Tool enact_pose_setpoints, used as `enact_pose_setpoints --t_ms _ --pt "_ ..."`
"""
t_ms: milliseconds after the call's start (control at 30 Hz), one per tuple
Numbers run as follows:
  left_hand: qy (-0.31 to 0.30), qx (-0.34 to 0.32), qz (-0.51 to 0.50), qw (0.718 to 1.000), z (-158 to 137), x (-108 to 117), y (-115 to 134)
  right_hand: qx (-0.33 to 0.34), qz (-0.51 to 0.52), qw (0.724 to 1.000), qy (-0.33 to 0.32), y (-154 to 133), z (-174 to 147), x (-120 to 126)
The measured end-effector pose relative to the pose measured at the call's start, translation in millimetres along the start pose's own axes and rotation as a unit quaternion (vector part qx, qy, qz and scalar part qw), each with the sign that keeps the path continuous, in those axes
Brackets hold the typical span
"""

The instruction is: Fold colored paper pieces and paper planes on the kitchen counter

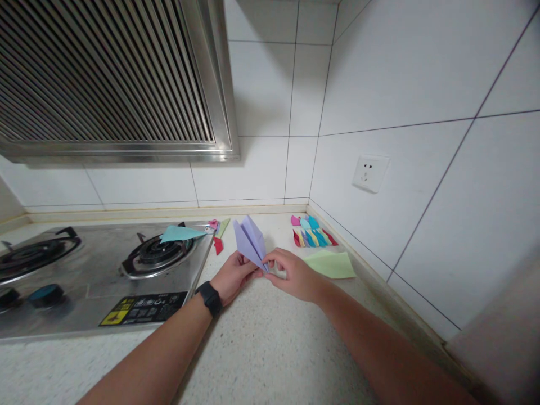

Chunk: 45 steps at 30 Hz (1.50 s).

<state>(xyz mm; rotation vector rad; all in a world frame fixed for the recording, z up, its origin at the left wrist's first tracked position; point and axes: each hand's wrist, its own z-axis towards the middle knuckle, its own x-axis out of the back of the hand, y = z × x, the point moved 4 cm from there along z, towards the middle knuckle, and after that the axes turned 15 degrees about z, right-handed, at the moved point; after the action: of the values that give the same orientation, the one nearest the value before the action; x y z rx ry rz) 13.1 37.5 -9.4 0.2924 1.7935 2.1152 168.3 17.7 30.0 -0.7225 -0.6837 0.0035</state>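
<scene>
A folded purple paper plane [250, 239] is held up over the counter, its narrow tip towards me and its wide end away. My left hand [234, 275], with a black watch on the wrist, is closed on it from the left and below. The thumb and fingers of my right hand [291, 273] pinch the narrow tip. Just beyond my right hand lies a pale green sheet of paper [333, 264]. Part of the left hand's fingers is hidden behind the paper.
A light blue folded paper [181, 233] rests on the right burner of the gas stove [101, 281]. Small red, pink and green paper pieces [218, 245] lie beside the stove. Several colourful folded papers [314, 237] stand near the corner. A range hood [126, 73] overhangs the stove.
</scene>
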Motion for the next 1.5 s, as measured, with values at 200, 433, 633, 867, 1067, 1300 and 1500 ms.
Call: enact_pose_setpoints --t_ms 200,433,633,867,1067,1300,1500 --pt "-0.005 0.008 -0.021 1.0 -1 2 -2 -0.005 0.018 1.0 0.014 0 0 1" --pt "-0.008 0.006 -0.016 1.0 -1 0 1 -0.022 0.031 0.999 -0.007 1 -1 0" --pt "-0.005 0.03 -0.003 1.0 -4 -1 3 -0.013 0.003 0.999 0.053 8 -1 16" --pt "0.004 0.045 0.085 0.995 -2 3 -2 -0.035 0.037 0.973 0.226 22 -2 48" --pt "0.029 0.018 0.143 0.989 0 7 -1 -0.135 0.164 0.95 0.23 46 -2 47" --pt "0.07 -0.013 0.195 0.978 3 17 -4 -0.171 0.241 0.925 0.237 52 -2 45" --pt "0.099 -0.035 0.235 0.966 5 20 -1 -0.161 0.256 0.923 0.238 53 -3 48"
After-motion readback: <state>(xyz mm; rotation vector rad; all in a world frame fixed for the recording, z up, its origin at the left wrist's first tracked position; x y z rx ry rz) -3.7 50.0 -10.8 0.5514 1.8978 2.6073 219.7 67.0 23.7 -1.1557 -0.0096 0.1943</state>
